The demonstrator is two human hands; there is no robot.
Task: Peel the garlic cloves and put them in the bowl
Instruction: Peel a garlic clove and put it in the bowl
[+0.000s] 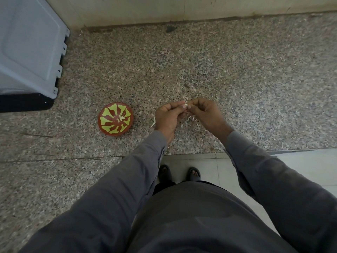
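A small white garlic clove (185, 105) is pinched between the fingertips of both hands above the speckled granite counter (237, 79). My left hand (167, 116) grips it from the left, and my right hand (205, 114) pinches it from the right. Loose white skin pieces (189, 119) lie on the counter under the hands, and one more piece (153, 123) shows beside my left wrist. A red bowl (116, 121) with a yellow-green pattern stands to the left of my hands, with a few peeled cloves (121, 118) in its middle.
A grey-white appliance (29, 48) with a black base fills the far left of the counter. A wall (182, 8) runs along the back. The counter's front edge (191, 153) is near my body, with tiled floor and my feet (179, 173) below.
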